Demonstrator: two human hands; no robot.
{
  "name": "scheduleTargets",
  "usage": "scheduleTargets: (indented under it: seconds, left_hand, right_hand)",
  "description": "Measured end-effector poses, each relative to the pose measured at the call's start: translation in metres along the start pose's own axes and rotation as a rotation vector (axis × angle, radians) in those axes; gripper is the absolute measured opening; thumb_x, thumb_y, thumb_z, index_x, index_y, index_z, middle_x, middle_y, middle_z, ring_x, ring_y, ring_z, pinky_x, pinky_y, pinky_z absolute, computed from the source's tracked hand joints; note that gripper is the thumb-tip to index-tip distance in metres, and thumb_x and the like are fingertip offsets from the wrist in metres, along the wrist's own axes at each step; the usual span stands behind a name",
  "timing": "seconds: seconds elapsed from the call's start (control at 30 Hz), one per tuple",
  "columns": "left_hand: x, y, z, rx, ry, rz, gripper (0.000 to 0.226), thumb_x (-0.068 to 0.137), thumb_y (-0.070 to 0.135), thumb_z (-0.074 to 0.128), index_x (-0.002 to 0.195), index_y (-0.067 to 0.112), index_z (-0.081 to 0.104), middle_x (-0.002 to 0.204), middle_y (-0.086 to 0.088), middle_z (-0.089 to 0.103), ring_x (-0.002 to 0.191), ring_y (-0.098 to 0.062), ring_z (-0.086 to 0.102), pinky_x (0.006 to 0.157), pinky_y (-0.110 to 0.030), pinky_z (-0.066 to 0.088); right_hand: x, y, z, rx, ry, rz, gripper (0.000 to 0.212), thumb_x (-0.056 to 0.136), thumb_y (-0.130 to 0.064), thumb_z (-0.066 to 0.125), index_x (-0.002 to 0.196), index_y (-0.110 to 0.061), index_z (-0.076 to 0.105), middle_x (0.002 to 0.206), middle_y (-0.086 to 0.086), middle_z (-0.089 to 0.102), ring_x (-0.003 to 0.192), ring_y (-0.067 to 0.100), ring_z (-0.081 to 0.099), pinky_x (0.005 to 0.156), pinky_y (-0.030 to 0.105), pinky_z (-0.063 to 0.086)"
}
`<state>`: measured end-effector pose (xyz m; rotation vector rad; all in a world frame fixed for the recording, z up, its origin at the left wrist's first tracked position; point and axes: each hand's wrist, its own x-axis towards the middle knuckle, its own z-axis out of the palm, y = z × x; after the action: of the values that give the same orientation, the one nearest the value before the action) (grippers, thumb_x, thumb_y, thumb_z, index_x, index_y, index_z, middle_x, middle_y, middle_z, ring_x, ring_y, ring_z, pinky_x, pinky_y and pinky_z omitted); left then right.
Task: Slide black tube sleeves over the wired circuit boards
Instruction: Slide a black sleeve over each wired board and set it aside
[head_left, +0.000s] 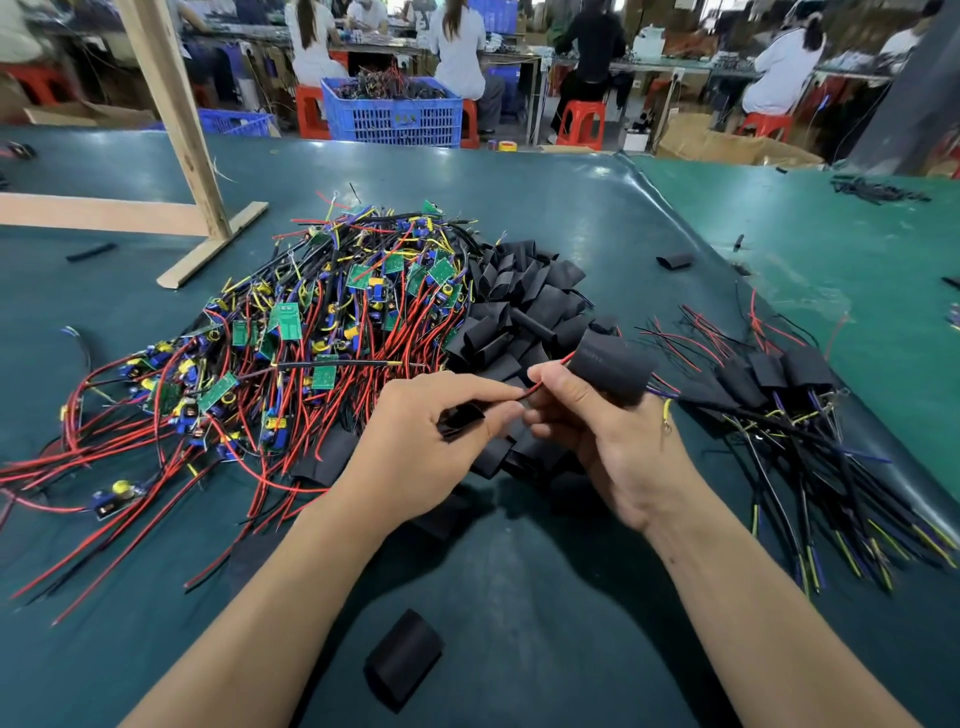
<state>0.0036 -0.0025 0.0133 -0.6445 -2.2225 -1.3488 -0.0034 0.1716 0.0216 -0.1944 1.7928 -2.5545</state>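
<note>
My right hand (597, 431) holds a black tube sleeve (610, 370) with a board hidden inside; blue and yellow wires stick out of its right end. Red and black wires (524, 395) leave its left end, and my left hand (431, 441) pinches them between thumb and fingers, with a flattened black sleeve (460, 420) tucked under its fingers. A big heap of green wired circuit boards (291, 332) lies to the left. A pile of empty black sleeves (524, 301) sits behind my hands. Sleeved boards (779, 384) lie in a group to the right.
One loose sleeve (402, 657) lies near the table's front edge and another (674, 261) at the back right. A wooden frame (182, 130) stands at the back left on the green mat (519, 571). Blue crates and seated people are beyond the table.
</note>
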Motion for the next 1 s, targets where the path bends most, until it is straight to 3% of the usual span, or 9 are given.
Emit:
scheduleTargets:
  seconds: [0.13,0.27,0.37,0.43,0.67,0.8,1.0]
  left_hand:
    - [-0.001,-0.003,-0.006,0.048,-0.093,-0.131,0.029,0.09,0.029,0.066,0.118,0.019,0.063,0.091,0.007,0.062,0.083,-0.006,0.059,0.076,-0.013,0.044]
    - [-0.002,-0.004,-0.015,-0.026,-0.201,-0.194,0.049,0.095,0.027,0.037,0.141,0.014,0.045,0.112,0.008,0.051,0.11,0.001,0.049,0.095,-0.01,0.033]
    - [-0.001,-0.004,-0.016,0.029,-0.229,-0.186,0.052,0.104,0.035,0.036,0.148,0.008,0.038,0.11,0.0,0.048,0.111,-0.005,0.047,0.099,-0.011,0.031]
    - [0.0,-0.003,-0.017,0.084,-0.266,-0.175,0.061,0.098,0.041,0.04,0.15,0.008,0.035,0.107,-0.001,0.047,0.106,-0.004,0.048,0.097,-0.009,0.031]
    - [0.003,0.001,-0.016,0.135,-0.235,-0.074,0.061,0.074,0.048,0.067,0.124,0.013,0.067,0.099,0.008,0.06,0.092,0.0,0.055,0.085,-0.009,0.038]
    - [0.003,0.0,-0.016,0.162,-0.14,-0.047,0.058,0.07,0.049,0.072,0.116,0.013,0.072,0.094,0.007,0.061,0.087,0.0,0.055,0.081,-0.007,0.038]
    - [0.004,0.002,-0.013,0.168,-0.101,-0.028,0.055,0.065,0.047,0.077,0.108,0.012,0.075,0.084,0.003,0.062,0.076,-0.008,0.055,0.072,-0.018,0.044]
  right_hand:
    - [0.004,-0.003,-0.008,-0.052,0.107,-0.086,0.006,0.092,-0.006,0.062,0.091,-0.003,0.068,0.077,0.01,0.072,0.066,0.017,0.067,0.06,0.023,0.055]
    - [0.009,-0.011,-0.02,0.015,0.165,-0.144,0.01,0.09,0.001,0.061,0.091,-0.006,0.068,0.077,0.006,0.073,0.069,0.015,0.069,0.064,0.023,0.056]
    - [0.011,-0.01,-0.022,0.045,0.184,-0.158,0.014,0.085,0.006,0.065,0.091,-0.005,0.069,0.077,0.002,0.073,0.072,0.014,0.069,0.066,0.022,0.056]
    - [0.011,-0.009,-0.021,0.057,0.186,-0.175,0.015,0.082,0.008,0.066,0.09,-0.005,0.069,0.078,-0.001,0.073,0.072,0.013,0.069,0.066,0.022,0.055]
    - [0.01,-0.009,-0.016,0.085,0.183,-0.181,0.019,0.071,-0.002,0.071,0.09,-0.003,0.068,0.08,-0.003,0.073,0.072,0.012,0.068,0.066,0.021,0.055]
    - [0.009,-0.006,-0.013,0.049,0.211,-0.229,0.015,0.082,0.008,0.067,0.09,-0.004,0.068,0.079,-0.003,0.073,0.07,0.012,0.069,0.065,0.021,0.055]
    - [0.008,0.0,-0.005,0.01,0.281,-0.338,0.014,0.085,0.008,0.067,0.09,-0.005,0.069,0.078,-0.003,0.073,0.069,0.013,0.069,0.067,0.023,0.056]
